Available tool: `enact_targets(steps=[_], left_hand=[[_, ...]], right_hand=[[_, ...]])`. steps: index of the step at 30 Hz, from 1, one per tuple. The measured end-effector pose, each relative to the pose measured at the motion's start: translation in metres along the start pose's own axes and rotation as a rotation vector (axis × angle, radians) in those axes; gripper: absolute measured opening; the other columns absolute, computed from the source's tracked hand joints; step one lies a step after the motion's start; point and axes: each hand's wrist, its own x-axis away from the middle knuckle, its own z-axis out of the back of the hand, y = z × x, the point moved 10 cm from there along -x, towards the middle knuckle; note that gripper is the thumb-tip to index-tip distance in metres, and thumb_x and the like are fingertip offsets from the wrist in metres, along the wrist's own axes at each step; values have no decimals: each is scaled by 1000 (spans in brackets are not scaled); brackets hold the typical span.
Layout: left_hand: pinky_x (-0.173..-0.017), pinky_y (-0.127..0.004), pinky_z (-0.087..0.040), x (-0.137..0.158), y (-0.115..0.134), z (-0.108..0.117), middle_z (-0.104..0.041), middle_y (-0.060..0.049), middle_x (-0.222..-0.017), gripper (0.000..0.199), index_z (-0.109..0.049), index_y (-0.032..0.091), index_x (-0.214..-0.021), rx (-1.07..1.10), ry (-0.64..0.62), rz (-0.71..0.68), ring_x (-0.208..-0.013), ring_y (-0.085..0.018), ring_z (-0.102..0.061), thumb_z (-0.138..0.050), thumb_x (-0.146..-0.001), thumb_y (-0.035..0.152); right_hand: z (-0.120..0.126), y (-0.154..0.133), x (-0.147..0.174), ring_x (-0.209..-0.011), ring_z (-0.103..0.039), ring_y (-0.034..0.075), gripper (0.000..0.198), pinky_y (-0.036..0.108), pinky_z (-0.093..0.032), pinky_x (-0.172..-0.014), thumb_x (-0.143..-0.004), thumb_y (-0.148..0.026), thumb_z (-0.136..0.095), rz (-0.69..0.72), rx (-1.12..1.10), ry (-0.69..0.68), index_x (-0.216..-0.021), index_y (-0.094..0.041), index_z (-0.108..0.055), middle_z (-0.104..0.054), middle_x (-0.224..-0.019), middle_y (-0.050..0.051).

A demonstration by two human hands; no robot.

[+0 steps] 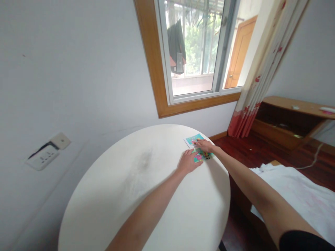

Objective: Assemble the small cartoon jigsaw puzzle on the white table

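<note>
Green-and-pink printed picture [199, 157]: between left hand [188, 161] and right hand [205, 144];
Turquoise rectangular card [190, 139]: under right hand's fingertips;
Grip: cannot tell for either hand;
Round white counter [157, 170]: beneath both.

Both arms [154, 199] reach forward — left fingers [188, 152] near right fingers [199, 142].

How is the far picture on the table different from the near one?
The far picture has a white edge showing; I see none on the near picture. The far picture looks mostly light blue, while the near picture is greener, with pink, yellow and black. Both lie on the white table.
</note>
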Motion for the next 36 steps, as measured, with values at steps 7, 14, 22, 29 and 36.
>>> enact_targets(steps=[7, 14, 22, 29, 36], left_hand=[[-113, -40, -38, 1, 1, 15, -56, -10, -139, 53, -59, 20, -132, 1, 46, -5, -129, -25, -49, -58, -92, 55], [-119, -47, -31, 78, -74, 61, -50, -14, -147, 44, -54, 14, -137, -91, 57, 146, -140, -29, -42, -48, -98, 34], [-120, -58, -22, 175, -138, 104, -35, -7, -160, 57, -42, 30, -149, -226, -62, 324, -149, -34, -27, -47, -97, 52], [-120, -60, -19, 179, -135, 106, -33, -5, -161, 57, -42, 34, -149, -210, -72, 373, -150, -35, -25, -49, -95, 52], [-120, -60, -18, 179, -135, 107, -33, -6, -161, 56, -43, 32, -149, -196, -87, 382, -150, -36, -25, -48, -96, 51]], right_hand=[[4, -24, 24, -145, -33, 29, 47, 55, -21, -117, -105, -38, -29, -19, 68, 52, -144, -28, -52, -40, -158, 9], [-29, -131, 62, -147, -30, 25, 51, 45, -21, -120, -102, -37, -33, 137, -9, 148, -148, -20, -45, -37, -159, 11], [-76, -216, 83, -151, -21, 30, 55, 51, -15, -120, -101, -43, -37, 277, -13, -21, -151, -21, -40, -28, -163, 14], [-76, -217, 85, -152, -20, 30, 56, 51, -14, -120, -101, -43, -35, 275, 17, -36, -151, -20, -40, -27, -163, 15], [-76, -217, 85, -152, -19, 30, 57, 51, -14, -120, -100, -43, -36, 274, 21, -42, -152, -19, -39, -26, -164, 15]])
